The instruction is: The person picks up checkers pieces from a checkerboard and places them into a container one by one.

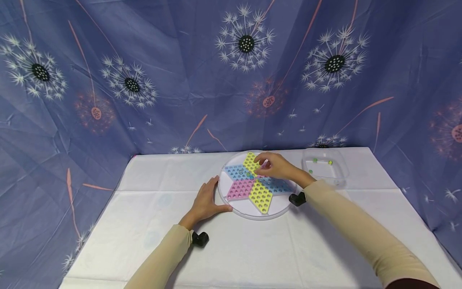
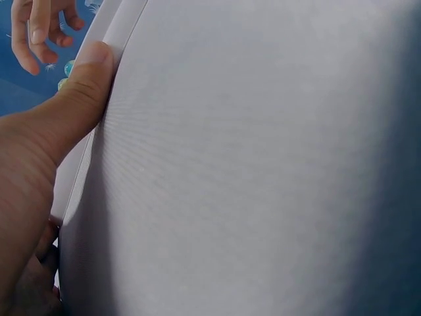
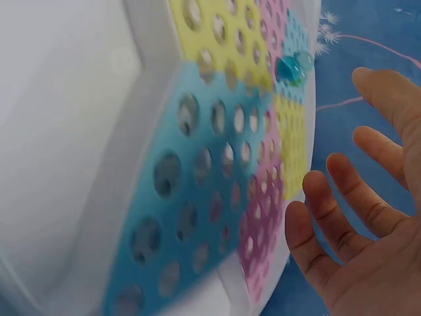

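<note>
A round white Chinese checkers board (image 1: 234,208) carries a star of yellow, pink and blue perforated sections. My left hand (image 1: 206,200) rests against its left rim, fingers and thumb spread along the edge. In the left wrist view the straight thumb (image 2: 92,76) touches the rim. Over the far part of the board is my right hand (image 1: 273,165), its fingers loosely bent. Nothing shows between those fingers in the right wrist view. A few glass marbles sit around the blue section left of centre, among them a teal marble (image 3: 288,68).
Right of the board stands a clear plastic container (image 1: 326,176) with a few green and yellow marbles inside. White cloth (image 1: 144,224) covers the table. A blue dandelion-print curtain (image 1: 202,80) hangs behind it. Each wrist wears a small black device (image 1: 297,199).
</note>
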### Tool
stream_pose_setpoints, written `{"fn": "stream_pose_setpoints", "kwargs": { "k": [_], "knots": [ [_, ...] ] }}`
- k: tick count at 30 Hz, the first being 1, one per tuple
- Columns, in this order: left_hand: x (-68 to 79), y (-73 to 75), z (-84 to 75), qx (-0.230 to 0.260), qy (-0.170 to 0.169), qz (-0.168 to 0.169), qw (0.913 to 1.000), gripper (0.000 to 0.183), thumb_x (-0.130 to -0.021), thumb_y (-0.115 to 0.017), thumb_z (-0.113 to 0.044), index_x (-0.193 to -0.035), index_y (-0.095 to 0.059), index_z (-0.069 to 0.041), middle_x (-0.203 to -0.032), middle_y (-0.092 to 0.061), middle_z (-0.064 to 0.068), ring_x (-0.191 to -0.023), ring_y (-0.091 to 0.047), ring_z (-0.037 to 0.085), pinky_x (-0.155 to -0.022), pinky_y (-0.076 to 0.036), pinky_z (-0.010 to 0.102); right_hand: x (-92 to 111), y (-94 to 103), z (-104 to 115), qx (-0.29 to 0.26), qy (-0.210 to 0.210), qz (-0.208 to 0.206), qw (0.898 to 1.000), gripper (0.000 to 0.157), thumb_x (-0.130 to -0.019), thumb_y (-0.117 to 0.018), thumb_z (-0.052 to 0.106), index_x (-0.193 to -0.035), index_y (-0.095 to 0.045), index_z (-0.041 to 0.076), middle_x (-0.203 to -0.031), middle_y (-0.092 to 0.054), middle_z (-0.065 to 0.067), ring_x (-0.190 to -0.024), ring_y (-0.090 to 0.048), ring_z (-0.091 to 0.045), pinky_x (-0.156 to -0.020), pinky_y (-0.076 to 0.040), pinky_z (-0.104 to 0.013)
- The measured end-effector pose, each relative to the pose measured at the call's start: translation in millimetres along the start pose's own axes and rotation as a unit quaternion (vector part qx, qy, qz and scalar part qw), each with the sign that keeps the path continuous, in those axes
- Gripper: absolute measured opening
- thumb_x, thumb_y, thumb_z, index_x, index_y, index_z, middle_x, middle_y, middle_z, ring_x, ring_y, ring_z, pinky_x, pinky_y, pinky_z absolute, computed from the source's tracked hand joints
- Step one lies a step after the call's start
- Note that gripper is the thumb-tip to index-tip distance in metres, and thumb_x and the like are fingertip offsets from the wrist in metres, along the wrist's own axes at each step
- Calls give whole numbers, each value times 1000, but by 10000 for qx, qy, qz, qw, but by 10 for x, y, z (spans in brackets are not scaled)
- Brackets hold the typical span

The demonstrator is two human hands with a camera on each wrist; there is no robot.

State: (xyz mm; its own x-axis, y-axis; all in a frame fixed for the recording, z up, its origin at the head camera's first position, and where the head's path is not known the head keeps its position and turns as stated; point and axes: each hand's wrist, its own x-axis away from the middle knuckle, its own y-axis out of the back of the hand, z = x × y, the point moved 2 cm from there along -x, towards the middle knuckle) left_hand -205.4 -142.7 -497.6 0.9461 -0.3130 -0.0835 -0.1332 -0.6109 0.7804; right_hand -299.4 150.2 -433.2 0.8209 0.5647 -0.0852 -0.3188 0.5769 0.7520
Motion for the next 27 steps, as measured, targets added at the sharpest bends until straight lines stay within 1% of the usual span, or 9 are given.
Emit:
{"fn": "stream_pose_setpoints", "kwargs": {
  "k": [3, 7, 12, 16, 19, 22, 27],
  "knots": [
    [-8, -5, 1, -5, 2, 4, 10000, 124, -70, -93, -49, -161, -25, -1, -165, -32, 17, -154, -25, 33, -129, -12, 47, -10, -83, -1, 50, 82, 27, 10000, 40, -92, -79, 23, -125, -68, 3, -107, -68, -15, -87, -64, -23, -79, -56, -38],
    [-16, -13, 9, 13, -5, 16, 10000, 124, -70, -93, -49, -161, -25, -1, -164, -32, 17, -154, -25, 34, -128, -13, 48, -6, -177, -12, 53, 36, 113, 9999, 35, -92, -79, 22, -121, -70, 4, -102, -67, -10, -82, -60, -19, -75, -54, -35],
    [-16, -7, 14, 20, 6, 9, 10000, 124, -70, -93, -49, -162, -25, -1, -164, -32, 17, -154, -25, 34, -129, -12, 47, -16, -253, -40, -3, -59, 149, 9999, 29, -91, -80, 21, -114, -72, 6, -101, -68, -5, -85, -60, -16, -79, -54, -33],
    [-12, -4, 18, 46, 10, 9, 10000, 124, -70, -93, -49, -162, -25, -1, -164, -32, 17, -154, -25, 34, -129, -12, 47, -28, -288, -49, -61, -160, 157, 9997, 20, -89, -82, 21, -103, -74, 9, -101, -65, -6, -89, -58, -18, -81, -52, -34],
    [-12, -2, 16, 71, 20, 35, 10000, 124, -70, -93, -49, -162, -24, -2, -164, -32, 17, -154, -25, 34, -129, -11, 47, -35, -300, -44, -30, -235, 155, 9996, 16, -88, -84, 22, -96, -74, 13, -100, -63, -7, -89, -55, -20, -81, -50, -35],
    [-14, 0, 16, 85, 36, 49, 9999, 124, -71, -93, -48, -162, -24, -2, -165, -31, 17, -154, -25, 33, -129, -11, 47, -40, -310, -39, 65, -236, 147, 9996, 15, -88, -84, 23, -94, -73, 15, -100, -61, -7, -89, -55, -20, -81, -50, -35],
    [-17, 2, 17, 121, 66, 61, 9999, 124, -70, -93, -49, -162, -24, -3, -165, -31, 17, -154, -24, 33, -129, -10, 46, -52, -333, -60, 113, -128, 101, 9998, 14, -88, -83, 22, -94, -72, 14, -99, -61, -7, -89, -55, -20, -81, -50, -36]
  ]
}}
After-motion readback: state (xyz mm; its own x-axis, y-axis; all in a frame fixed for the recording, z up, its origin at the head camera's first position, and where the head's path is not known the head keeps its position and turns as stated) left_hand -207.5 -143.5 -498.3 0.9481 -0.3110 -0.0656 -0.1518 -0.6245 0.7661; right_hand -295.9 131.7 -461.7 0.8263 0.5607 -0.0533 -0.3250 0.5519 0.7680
